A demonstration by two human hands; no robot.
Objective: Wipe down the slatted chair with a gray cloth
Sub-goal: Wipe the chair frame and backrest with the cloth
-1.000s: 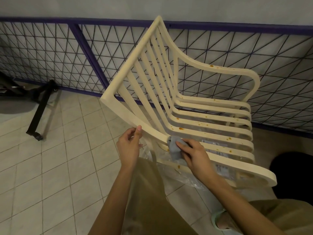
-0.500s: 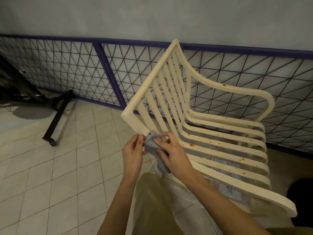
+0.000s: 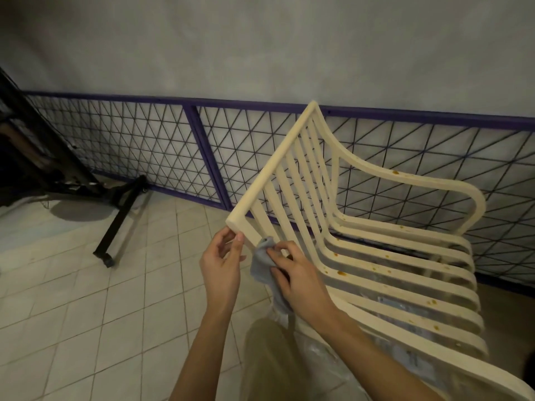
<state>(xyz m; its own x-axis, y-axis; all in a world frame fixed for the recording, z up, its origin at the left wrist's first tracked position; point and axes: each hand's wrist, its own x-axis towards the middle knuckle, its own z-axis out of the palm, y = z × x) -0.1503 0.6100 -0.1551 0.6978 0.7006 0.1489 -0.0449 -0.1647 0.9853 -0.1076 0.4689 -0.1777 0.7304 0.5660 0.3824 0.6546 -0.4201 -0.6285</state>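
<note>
The cream slatted chair stands on the tiled floor, its seat slats and far armrest dotted with orange-brown stains. My right hand grips the gray cloth and presses it against the near side rail, just below the backrest's corner. My left hand is beside that corner, thumb and fingertips touching the rail's end. Most of the cloth hangs under my right palm.
A purple-framed wire mesh fence runs along the grey wall behind the chair. A black metal stand with a caster leans on the floor at left. Clear plastic wrap lies under the chair by my knee.
My right hand slid the cloth up the near rail from the seat edge to the backrest corner. My left hand followed up to the corner. The view tilted upward.
</note>
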